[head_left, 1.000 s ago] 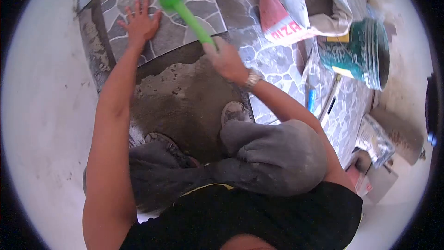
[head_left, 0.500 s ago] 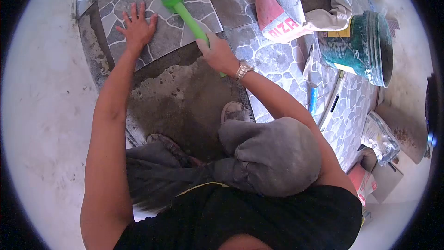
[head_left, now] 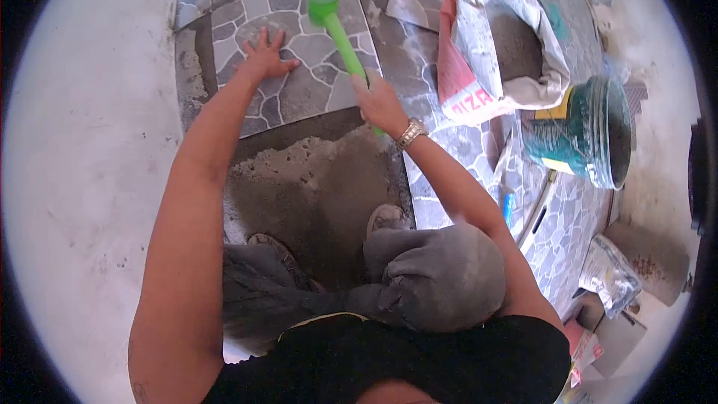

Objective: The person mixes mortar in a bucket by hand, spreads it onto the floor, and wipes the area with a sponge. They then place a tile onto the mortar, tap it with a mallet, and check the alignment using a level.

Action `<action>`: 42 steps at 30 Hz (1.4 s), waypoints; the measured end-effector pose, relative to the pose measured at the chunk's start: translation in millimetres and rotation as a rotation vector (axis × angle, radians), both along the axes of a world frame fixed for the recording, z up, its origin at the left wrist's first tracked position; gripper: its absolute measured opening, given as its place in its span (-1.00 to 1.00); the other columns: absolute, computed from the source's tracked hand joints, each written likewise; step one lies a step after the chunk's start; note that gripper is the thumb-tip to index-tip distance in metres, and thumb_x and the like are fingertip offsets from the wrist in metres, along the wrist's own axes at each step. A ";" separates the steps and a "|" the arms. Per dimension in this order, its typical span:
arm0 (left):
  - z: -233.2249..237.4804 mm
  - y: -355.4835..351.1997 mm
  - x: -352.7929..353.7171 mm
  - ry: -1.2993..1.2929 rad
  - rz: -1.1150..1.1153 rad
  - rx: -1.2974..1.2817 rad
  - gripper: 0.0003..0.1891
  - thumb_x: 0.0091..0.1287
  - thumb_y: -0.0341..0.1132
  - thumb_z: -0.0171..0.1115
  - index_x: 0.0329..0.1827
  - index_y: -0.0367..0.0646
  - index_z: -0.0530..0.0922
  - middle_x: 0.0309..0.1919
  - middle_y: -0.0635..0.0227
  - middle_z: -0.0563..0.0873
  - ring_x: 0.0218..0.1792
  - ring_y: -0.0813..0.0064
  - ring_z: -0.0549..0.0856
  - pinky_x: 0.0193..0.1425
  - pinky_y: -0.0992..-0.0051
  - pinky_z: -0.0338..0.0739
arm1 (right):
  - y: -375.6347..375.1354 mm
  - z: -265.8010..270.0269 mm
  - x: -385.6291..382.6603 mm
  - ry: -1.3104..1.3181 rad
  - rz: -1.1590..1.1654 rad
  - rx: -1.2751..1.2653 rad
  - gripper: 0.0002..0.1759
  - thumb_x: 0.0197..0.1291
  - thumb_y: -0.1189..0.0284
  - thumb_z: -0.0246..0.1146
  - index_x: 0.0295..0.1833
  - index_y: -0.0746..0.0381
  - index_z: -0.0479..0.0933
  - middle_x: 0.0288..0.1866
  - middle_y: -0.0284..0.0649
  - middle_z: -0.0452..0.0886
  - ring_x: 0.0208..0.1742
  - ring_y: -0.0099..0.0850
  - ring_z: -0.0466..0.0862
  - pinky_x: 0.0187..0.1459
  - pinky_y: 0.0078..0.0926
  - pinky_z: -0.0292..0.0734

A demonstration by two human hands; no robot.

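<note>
My left hand point(head_left: 268, 58) lies with fingers spread on a grey stone-patterned tile point(head_left: 307, 90), towards its left side. My right hand point(head_left: 380, 103), with a metal watch on the wrist, is closed round the handle of a green mallet point(head_left: 345, 49). The mallet's head is over the upper part of the tile, right of my left hand; whether it touches the surface I cannot tell. Bare grey mortar point(head_left: 314, 179) shows between the tile's near edge and my feet.
An open sack point(head_left: 467, 86) of grey powder stands at the upper right, beside a green bucket point(head_left: 583, 131) tipped on its side. More patterned tiles point(head_left: 572, 217) cover the floor at the right. A white wall point(head_left: 90, 179) is on the left. A silvery bag point(head_left: 609, 275) lies lower right.
The view has shifted, so the tile, sack and bucket appear lower, with the tile further right. My left hand stays spread on the tile, and my right hand still grips the mallet.
</note>
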State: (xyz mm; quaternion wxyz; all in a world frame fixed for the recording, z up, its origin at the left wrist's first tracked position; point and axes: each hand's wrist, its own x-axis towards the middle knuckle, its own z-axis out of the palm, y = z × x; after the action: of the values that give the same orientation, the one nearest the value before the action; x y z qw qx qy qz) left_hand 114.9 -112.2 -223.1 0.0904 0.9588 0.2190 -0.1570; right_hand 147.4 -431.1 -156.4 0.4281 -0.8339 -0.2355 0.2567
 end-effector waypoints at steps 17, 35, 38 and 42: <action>67.5 -32.5 -13.4 0.073 0.257 -0.208 0.03 0.13 0.21 0.42 0.61 0.53 -0.05 0.65 0.43 -0.33 0.54 -0.40 -0.29 0.28 -0.69 0.01 | 89.3 3.3 98.5 -0.219 0.286 -0.210 -0.50 0.42 0.04 0.04 -0.13 0.34 0.50 -0.44 0.08 0.64 -0.35 -0.01 0.70 -0.31 -0.09 0.56; 71.7 -30.5 -6.7 0.098 0.257 -0.221 0.04 0.11 0.17 0.43 0.61 0.56 -0.06 0.65 0.37 -0.34 0.54 -0.42 -0.27 0.25 -0.70 0.04 | 112.0 -34.7 76.6 -0.237 0.070 0.022 -0.50 0.44 0.10 0.02 -0.26 0.37 0.50 -0.33 0.19 0.60 -0.24 0.15 0.64 -0.23 0.00 0.48; 69.6 -33.5 -6.1 0.118 0.259 -0.227 0.03 0.12 0.18 0.42 0.61 0.57 -0.06 0.65 0.38 -0.33 0.54 -0.41 -0.27 0.28 -0.67 0.05 | 100.7 -47.1 90.2 -0.211 0.197 -0.093 -0.56 0.46 0.15 -0.01 -0.16 0.36 0.48 -0.28 0.25 0.60 -0.19 0.26 0.60 -0.19 0.10 0.45; 74.5 -31.5 -2.3 0.140 0.257 -0.210 0.07 0.09 0.22 0.43 0.61 0.56 -0.08 0.65 0.39 -0.32 0.55 -0.40 -0.26 0.31 -0.63 0.06 | 95.9 -1.3 72.3 -0.331 0.145 0.080 -0.56 0.45 0.16 -0.01 -0.11 0.38 0.49 -0.26 0.27 0.60 -0.18 0.22 0.61 -0.21 0.09 0.46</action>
State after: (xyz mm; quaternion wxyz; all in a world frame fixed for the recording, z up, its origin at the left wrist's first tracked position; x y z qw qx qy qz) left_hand 112.6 -143.8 -148.6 0.1938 0.8950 0.3277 -0.2323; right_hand 219.7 -335.1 -157.7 0.3967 -0.8278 -0.3724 0.1368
